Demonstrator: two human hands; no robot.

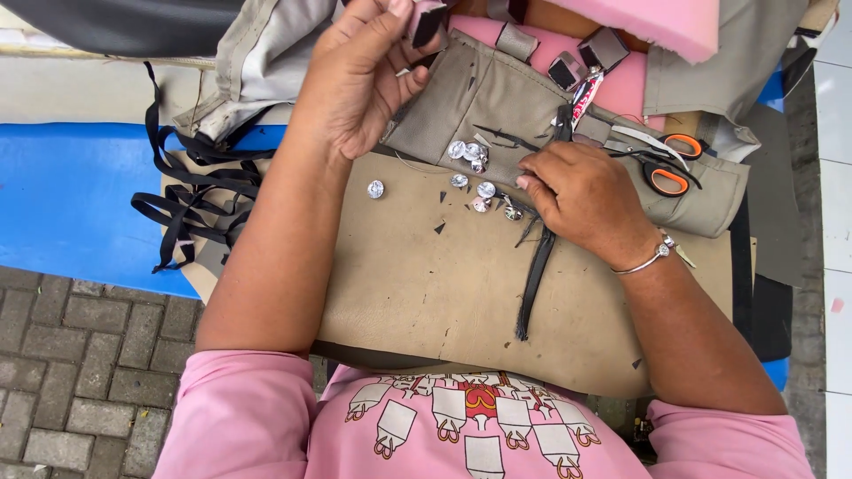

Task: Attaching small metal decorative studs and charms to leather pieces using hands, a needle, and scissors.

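Note:
My left hand is raised near the top of the head view, fingers pinched on a small dark piece with a pink side. My right hand rests palm down on a beige leather-like sheet, fingertips by a group of several shiny silver buttons. One button lies apart to the left. A black strap runs from under my right hand toward me. A grey-beige fabric piece lies just beyond the buttons.
Orange-handled scissors lie right of my right hand. Tangled black straps sit at the left on a blue surface. Pink foam is at the top. Grey paving bricks show lower left.

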